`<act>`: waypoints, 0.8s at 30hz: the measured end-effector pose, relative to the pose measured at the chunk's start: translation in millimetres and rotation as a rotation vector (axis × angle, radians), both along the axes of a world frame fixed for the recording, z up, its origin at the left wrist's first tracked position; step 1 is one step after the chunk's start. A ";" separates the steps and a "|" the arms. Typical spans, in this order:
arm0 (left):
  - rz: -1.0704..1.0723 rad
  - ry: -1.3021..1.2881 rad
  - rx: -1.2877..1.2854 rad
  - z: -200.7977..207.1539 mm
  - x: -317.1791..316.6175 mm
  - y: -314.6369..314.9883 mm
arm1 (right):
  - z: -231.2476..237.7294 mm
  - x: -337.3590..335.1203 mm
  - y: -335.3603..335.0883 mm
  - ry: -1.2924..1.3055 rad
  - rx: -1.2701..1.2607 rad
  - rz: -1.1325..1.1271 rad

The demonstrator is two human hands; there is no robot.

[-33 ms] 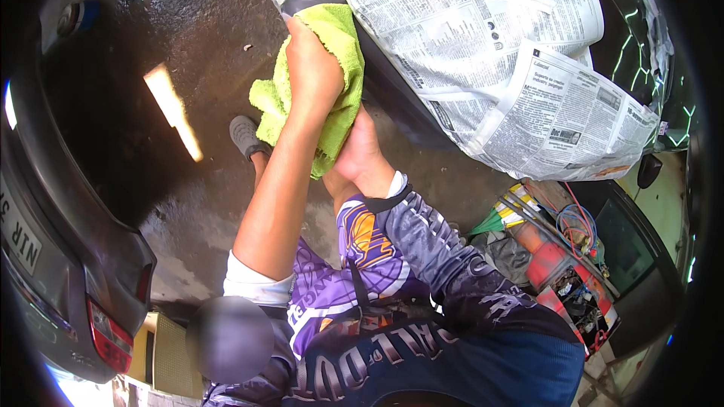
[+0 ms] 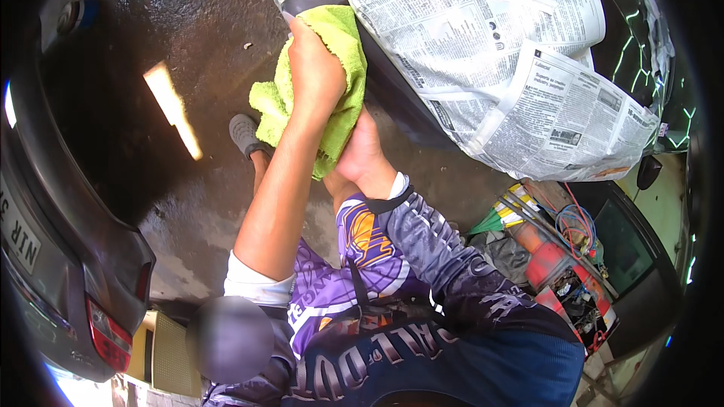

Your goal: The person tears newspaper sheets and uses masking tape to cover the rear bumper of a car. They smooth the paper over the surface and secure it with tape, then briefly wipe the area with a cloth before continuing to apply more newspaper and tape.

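A lime-green cloth [image 2: 343, 45] lies bunched against the dark panel [image 2: 392, 75] of a car that is partly covered in newspaper. My left hand [image 2: 317, 68] is closed over the cloth, and a frayed fold hangs out on its left side. Just below and to the right, my right hand [image 2: 366, 152] touches the cloth's lower edge with the palm turned up. The fingers of that hand go behind the cloth and are hidden.
Taped newspaper sheets [image 2: 452, 53] spread over the car at the upper right. A dark car [image 2: 83, 203] with a red tail light stands at left. At lower right are a red tool-filled container [image 2: 573, 294] and coiled hoses [image 2: 577, 222]. The floor [image 2: 196, 53] looks wet.
The cloth and both hands have shifted very slightly to the right and down. The hold on the cloth looks the same.
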State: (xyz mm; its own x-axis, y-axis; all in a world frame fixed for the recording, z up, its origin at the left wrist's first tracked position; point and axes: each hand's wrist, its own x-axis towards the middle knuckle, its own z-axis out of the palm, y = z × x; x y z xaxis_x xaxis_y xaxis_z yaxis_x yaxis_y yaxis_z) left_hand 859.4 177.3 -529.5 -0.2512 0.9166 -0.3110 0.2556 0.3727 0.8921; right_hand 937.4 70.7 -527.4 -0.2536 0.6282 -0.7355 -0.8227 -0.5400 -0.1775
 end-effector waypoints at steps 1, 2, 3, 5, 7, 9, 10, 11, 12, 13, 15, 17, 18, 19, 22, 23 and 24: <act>0.009 0.015 0.040 1.7 3.4 -2.8 | 0.6 3.6 -3.2 0.011 -0.014 -0.008; 0.014 0.011 0.023 4.0 6.8 -5.5 | 1.6 7.5 -6.3 0.014 -0.053 -0.019; 0.020 0.008 0.005 6.9 10.8 -8.9 | 3.9 12.1 -10.3 0.011 -0.094 -0.023; 0.032 -0.011 -0.004 13.4 18.5 -13.2 | 8.5 22.4 -16.0 0.039 -0.051 -0.021; 0.035 -0.022 -0.083 20.1 24.4 -16.6 | 13.6 33.1 -21.2 0.058 -0.036 -0.024; 0.043 -0.019 -0.097 26.2 29.4 -20.8 | 17.9 41.9 -26.2 0.053 -0.060 -0.013; 0.033 -0.026 -0.137 28.9 31.7 -23.7 | 19.9 45.4 -29.1 0.047 -0.049 -0.001; 0.025 -0.024 -0.157 31.0 34.1 -27.0 | 21.5 48.6 -31.9 0.036 -0.082 0.000; 0.018 -0.021 -0.176 32.5 36.4 -30.3 | 23.1 51.5 -35.2 0.023 -0.098 0.008; 0.011 -0.027 -0.180 33.5 38.8 -33.7 | 24.4 54.2 -38.4 0.009 -0.112 0.014; 0.014 -0.046 -0.199 34.5 44.6 -40.9 | 26.9 59.9 -45.7 -0.011 -0.144 0.011; 0.006 -0.054 -0.209 35.2 51.3 -48.4 | 29.4 66.9 -53.8 -0.049 -0.148 0.021; -0.003 -0.053 -0.208 35.6 54.8 -52.3 | 30.7 70.9 -58.4 -0.060 -0.136 0.022; -0.013 -0.052 -0.208 36.2 58.7 -56.2 | 32.0 75.3 -63.3 -0.036 -0.139 0.010; -0.043 -0.075 -0.268 38.9 71.6 -70.3 | 34.9 87.5 -80.4 -0.037 -0.126 0.002; -0.053 -0.068 -0.260 39.9 76.2 -75.8 | 35.9 91.6 -86.9 -0.035 -0.150 0.002; -0.058 -0.089 -0.264 40.7 80.9 -81.4 | 36.7 95.8 -93.2 -0.050 -0.157 0.004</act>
State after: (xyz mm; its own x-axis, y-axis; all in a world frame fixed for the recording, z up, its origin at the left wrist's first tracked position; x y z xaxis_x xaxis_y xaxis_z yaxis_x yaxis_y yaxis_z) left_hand 940.3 95.9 -488.8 -0.1615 0.8128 -0.5597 0.2081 0.5824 0.7858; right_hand 1033.2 -22.5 -490.7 -0.2162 0.5038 -0.8363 -0.8128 -0.5675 -0.1317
